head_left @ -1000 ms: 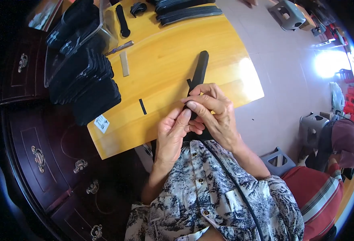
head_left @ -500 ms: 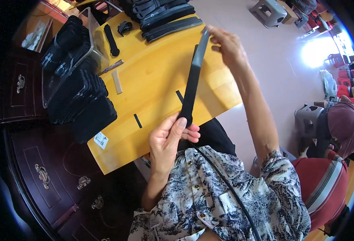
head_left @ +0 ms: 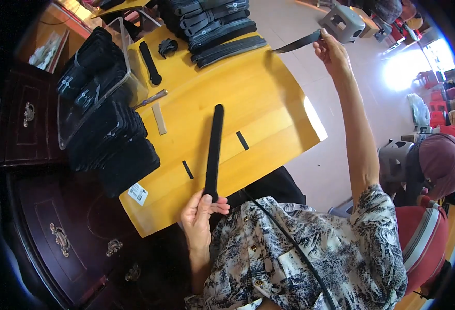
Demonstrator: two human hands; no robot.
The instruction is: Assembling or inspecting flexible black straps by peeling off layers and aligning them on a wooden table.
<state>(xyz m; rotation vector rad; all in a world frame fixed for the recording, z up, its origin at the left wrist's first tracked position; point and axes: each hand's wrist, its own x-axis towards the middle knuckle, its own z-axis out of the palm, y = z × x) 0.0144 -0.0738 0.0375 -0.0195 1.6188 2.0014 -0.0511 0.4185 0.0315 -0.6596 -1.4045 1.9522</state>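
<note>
My left hand (head_left: 198, 221) is near the front edge of the yellow table, its thumb and fingers pinching the lower end of a long black strap (head_left: 215, 150). Both ends of the strap are rounded, and it points up and away over the tabletop. Far off to the right, my right hand (head_left: 333, 56) is raised past the table's edge. Its fingers are closed on the end of a thin dark grey strip (head_left: 298, 43), which trails left toward the table corner. Two short black marks (head_left: 242, 140) lie on the wood, one on each side of the strap.
Bundled black straps (head_left: 220, 36) are piled at the back. A clear plastic bin (head_left: 127, 51) holds black pieces at left, with a black stack (head_left: 116, 137) before it. A handled tool (head_left: 152, 98), a beige strip (head_left: 159, 119) and a loose black strap (head_left: 149, 63) lie nearby. Grey stools stand right.
The strip in my right hand has come apart from the black strap and moved out to the right. My left hand has moved down and left, still pinching the strap.
</note>
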